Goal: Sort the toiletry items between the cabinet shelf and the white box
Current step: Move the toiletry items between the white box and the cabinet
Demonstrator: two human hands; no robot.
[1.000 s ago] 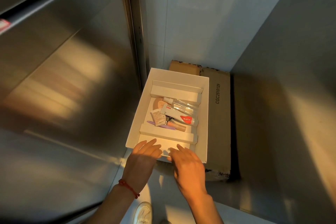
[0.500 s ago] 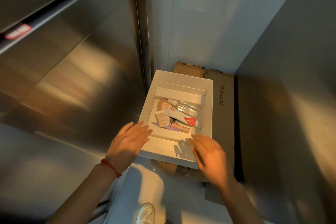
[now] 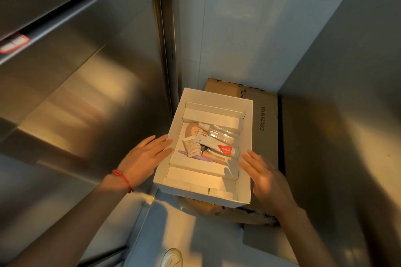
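Centre frame: white box [image 3: 246,136], open, resting on cardboard carton [image 3: 265,128]; holds tube [image 3: 217,145], clear bottle [image 3: 219,132], sachet [image 3: 192,147], purple stick [image 3: 204,158]. Left hand [image 3: 144,158] at box's left wall, right hand [image 3: 263,178] at right wall; both flat, fingers straight, gripping nothing. Steel cabinet [image 3: 65,93] fills left of frame

Bare forearms; a red beaded bracelet [image 3: 123,178] circles the left wrist.

The white box [image 3: 246,115] is open from above — steel cabinet [image 3: 86,97] close left, wall [image 3: 338,115] right.
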